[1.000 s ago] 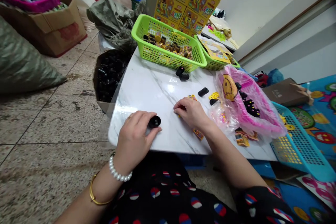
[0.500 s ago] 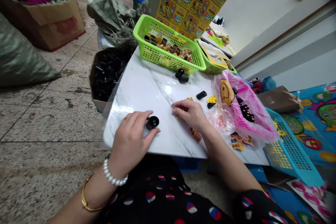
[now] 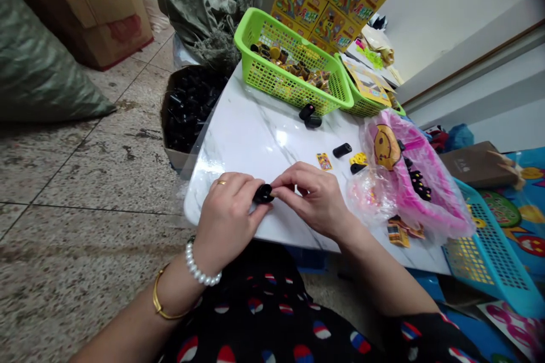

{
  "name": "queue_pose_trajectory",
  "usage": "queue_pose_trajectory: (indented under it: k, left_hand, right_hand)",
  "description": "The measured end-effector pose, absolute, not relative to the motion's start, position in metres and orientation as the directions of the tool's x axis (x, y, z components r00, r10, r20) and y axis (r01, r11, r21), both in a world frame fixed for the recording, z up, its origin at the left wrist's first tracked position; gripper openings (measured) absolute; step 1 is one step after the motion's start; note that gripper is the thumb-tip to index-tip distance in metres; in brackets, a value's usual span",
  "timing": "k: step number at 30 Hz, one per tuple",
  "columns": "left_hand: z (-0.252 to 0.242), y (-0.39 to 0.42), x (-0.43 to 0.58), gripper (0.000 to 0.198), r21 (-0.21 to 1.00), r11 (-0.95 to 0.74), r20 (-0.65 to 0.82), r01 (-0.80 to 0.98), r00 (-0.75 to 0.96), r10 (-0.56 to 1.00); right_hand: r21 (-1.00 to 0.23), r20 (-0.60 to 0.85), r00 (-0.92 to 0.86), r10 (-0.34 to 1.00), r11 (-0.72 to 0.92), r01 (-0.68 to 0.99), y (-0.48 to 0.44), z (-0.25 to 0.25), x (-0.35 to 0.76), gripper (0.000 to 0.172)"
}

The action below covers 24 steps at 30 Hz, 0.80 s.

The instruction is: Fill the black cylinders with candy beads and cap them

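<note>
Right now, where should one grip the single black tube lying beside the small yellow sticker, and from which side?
Grip the black tube across its middle, from above: it lies on its side on the white table, its long sides free.

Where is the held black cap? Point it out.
Head view: black cap at the near edge of the white table, pinched between left hand and right hand.
</note>
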<state>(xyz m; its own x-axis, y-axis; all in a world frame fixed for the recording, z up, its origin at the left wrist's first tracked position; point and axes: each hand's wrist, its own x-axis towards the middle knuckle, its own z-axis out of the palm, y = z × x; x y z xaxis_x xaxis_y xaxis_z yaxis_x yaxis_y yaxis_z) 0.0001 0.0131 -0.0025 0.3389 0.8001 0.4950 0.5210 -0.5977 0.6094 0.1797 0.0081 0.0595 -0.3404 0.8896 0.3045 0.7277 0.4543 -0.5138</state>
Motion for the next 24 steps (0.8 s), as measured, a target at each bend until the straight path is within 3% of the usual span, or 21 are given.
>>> queue_pose_trajectory:
  k: [16,20,24]
  left_hand:
    - [-0.002,0.012,0.000,0.022,0.613,-0.583,0.470,0.533,0.347,0.811]
    - [-0.003,0.012,0.000,0.021,0.604,-0.586,0.480,0.541,0.340,0.809]
    - [-0.003,0.011,0.000,0.021,0.606,-0.579,0.471,0.546,0.340,0.814]
  right_hand:
    - [-0.438,0.287,-0.396,0.872,0.487,0.755,0.007,0.060,0.165,0.005]
    - [-0.507,0.249,-0.371,0.895,0.447,0.737,0.009,0.059,0.166,0.006]
    - [-0.680,0.182,-0.301,0.936,0.341,0.649,0.009,0.054,0.170,0.008]
